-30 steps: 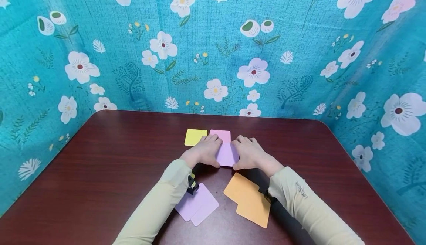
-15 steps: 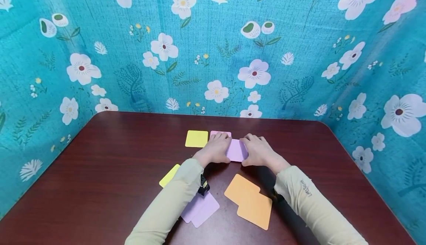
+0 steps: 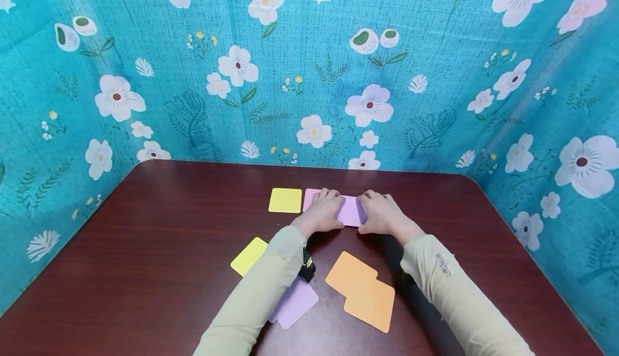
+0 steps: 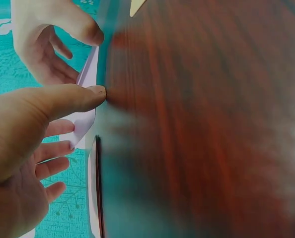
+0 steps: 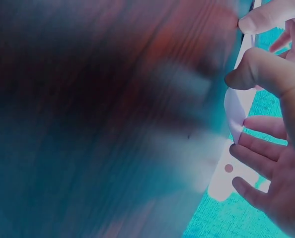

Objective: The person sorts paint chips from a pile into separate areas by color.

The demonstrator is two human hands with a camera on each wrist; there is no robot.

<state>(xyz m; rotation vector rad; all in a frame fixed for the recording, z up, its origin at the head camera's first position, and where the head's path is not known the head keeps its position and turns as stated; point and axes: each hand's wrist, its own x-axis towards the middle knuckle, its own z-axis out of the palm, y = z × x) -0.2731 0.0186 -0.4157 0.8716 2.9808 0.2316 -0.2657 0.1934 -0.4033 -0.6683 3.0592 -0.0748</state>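
Near the far edge of the table, a light purple card point(image 3: 352, 212) is held between both hands. My left hand point(image 3: 321, 213) grips its left side, thumb at the near edge and fingers farther back. My right hand point(image 3: 387, 216) holds the right side the same way. In the left wrist view the card point(image 4: 89, 72) looks slightly bowed and tilted, close to the tabletop. A pink card point(image 3: 309, 197) lies just left of it, partly hidden by my left hand. Beside that is a yellow card point(image 3: 285, 200), flat and apart from the pink one.
Two overlapping orange cards point(image 3: 369, 302) lie nearer, below my right hand. Overlapping purple cards point(image 3: 297, 302) and another yellow card point(image 3: 249, 256) are partly hidden under my left sleeve. A flowered blue cloth point(image 3: 309, 77) hangs behind the dark wooden table point(image 3: 159, 238).
Both hands have moved right and slightly away with the purple card, from in front of the pink card to its right. The nearer yellow card has come into view. The other cards have stayed put.
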